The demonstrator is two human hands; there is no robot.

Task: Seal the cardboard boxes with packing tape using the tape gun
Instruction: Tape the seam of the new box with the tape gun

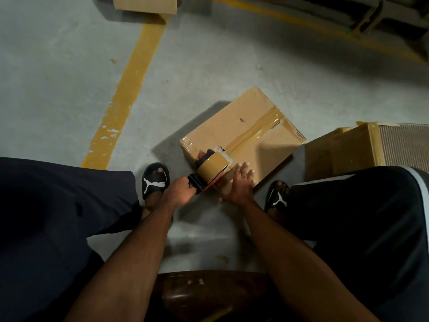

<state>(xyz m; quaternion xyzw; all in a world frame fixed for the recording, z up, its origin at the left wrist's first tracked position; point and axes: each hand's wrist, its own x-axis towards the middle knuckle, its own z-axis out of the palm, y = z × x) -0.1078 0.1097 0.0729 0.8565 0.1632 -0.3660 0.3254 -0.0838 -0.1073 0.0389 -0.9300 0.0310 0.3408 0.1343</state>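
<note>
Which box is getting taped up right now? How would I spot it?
Find the yellow painted floor line. Right of it, between two black sandals, lies the brown cardboard box. Only this box has the tape gun on it and a hand pressing its near corner.

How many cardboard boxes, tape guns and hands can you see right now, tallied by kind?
Cardboard boxes: 3, the taped box, the box on the right, the box at the top
Tape gun: 1
Hands: 2, left, right
Total: 6

Bare forearms, no sleeves; dark shorts (pixel 58 217) with a white side stripe (pixel 421 189); black slide sandals (pixel 155 180) bearing white leaping-cat logos.
</note>
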